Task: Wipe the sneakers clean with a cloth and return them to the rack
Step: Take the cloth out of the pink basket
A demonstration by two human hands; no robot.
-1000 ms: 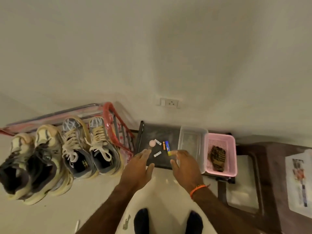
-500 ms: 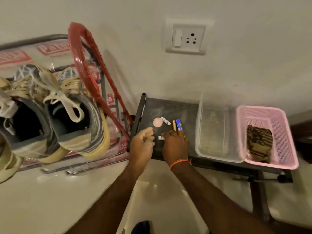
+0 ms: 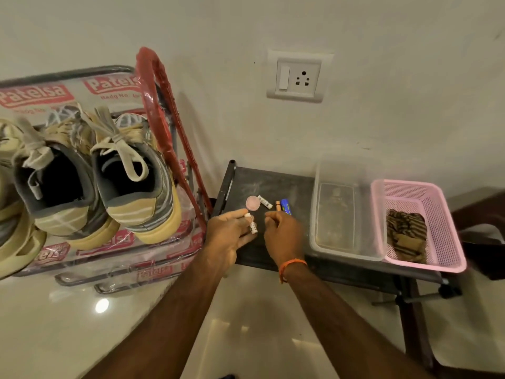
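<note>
A grey-and-cream sneaker [image 3: 136,187] and its mate [image 3: 54,192] stand heels toward me on the red-framed rack [image 3: 153,86] at the left. A brown striped cloth [image 3: 407,236] lies in the pink basket [image 3: 426,266] at the right. Over the low dark table [image 3: 273,184], my left hand [image 3: 229,236] pinches a small white cylinder [image 3: 252,224] between thumb and fingers. My right hand [image 3: 284,233] hovers just beside it with fingers curled; I see nothing in them.
On the table lie a pink disc [image 3: 252,203], another white cylinder [image 3: 265,201], an orange piece [image 3: 278,205] and a blue battery [image 3: 286,206]. A clear plastic tub [image 3: 347,253] stands next to the basket. More sneakers [image 3: 11,214] sit far left. A wall socket [image 3: 299,76] is above.
The view has dropped closer to the table. My left hand has lifted the small white cylinder off the table, and my right hand has come off it and moved slightly right.
</note>
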